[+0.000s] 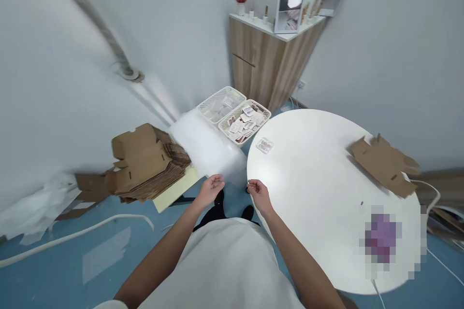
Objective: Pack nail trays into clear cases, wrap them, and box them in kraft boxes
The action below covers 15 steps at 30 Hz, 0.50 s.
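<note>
My left hand point(211, 189) hangs in front of my body with its fingers loosely bent and nothing seen in it. It is nearest to a white, soft-looking wrapped bundle point(208, 141). Over the left rim of the round white table point(302, 178) is my right hand point(260, 196), its fingers slightly curled and apart, with no object visible in them. A small clear packet with reddish pieces point(264, 145) lies on the table beyond that hand. An unfolded brown cardboard box point(384, 164) rests at the table's right side.
Left of me, a stack of flat cardboard boxes point(143, 161) sits on a pale yellow board point(177, 190). Two white baskets stand behind the bundle; the right basket point(239, 141) holds cards and packets. A wooden cabinet point(261, 55) fills the corner. A pixelated patch covers part of the table.
</note>
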{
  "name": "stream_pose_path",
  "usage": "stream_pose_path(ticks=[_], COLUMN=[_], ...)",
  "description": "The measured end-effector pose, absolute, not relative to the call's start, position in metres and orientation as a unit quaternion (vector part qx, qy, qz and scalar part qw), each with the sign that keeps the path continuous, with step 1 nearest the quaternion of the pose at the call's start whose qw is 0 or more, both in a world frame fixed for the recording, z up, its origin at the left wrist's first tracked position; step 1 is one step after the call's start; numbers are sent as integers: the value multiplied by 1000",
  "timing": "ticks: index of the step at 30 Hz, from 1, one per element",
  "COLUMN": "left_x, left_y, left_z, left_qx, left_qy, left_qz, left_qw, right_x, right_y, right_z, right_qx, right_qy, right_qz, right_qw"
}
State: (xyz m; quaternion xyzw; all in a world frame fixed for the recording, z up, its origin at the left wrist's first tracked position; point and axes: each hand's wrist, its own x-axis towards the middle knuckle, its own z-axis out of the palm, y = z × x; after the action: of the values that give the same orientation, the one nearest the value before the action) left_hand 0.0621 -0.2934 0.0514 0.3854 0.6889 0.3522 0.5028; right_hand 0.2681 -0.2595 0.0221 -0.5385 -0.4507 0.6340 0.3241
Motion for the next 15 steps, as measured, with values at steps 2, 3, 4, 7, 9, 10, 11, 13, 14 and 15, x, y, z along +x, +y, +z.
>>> stream_pose_path(ticks=[2, 3, 4, 7, 9, 10, 11, 13, 14, 15], left_x=[45, 36, 25, -11, -38, -52, -66, -92, -105, -116], left_y=[-296, -297, -299, -305, -311, -315, -318, -326, -329, -332], left_z=[53, 53, 54, 57, 60, 63, 65, 68, 68, 68], left_qx=[380, 378, 374, 358, 366, 378, 392, 418, 426, 429], left_qy=[702, 710, 719, 751, 773, 785, 797, 819, 828, 837], left_qz=[373, 384, 394, 413, 403, 388, 367, 317, 291, 269], left_qw=[473, 454, 434, 371, 325, 300, 275, 233, 219, 208], right_x=[255, 247, 238, 209, 186, 174, 161, 135, 121, 108], right_y=[-254, -251, -248, -240, -235, -233, -232, -230, -229, -229], right_z=[24, 25, 26, 28, 28, 28, 28, 28, 28, 29], right_qx=[-524, -515, -504, -478, -464, -457, -447, -423, -410, -398], right_qy=[-474, -487, -501, -550, -586, -604, -622, -656, -671, -683], right_qz=[640, 643, 646, 644, 638, 634, 629, 618, 613, 608], right_qw=[303, 291, 280, 232, 184, 159, 135, 96, 82, 72])
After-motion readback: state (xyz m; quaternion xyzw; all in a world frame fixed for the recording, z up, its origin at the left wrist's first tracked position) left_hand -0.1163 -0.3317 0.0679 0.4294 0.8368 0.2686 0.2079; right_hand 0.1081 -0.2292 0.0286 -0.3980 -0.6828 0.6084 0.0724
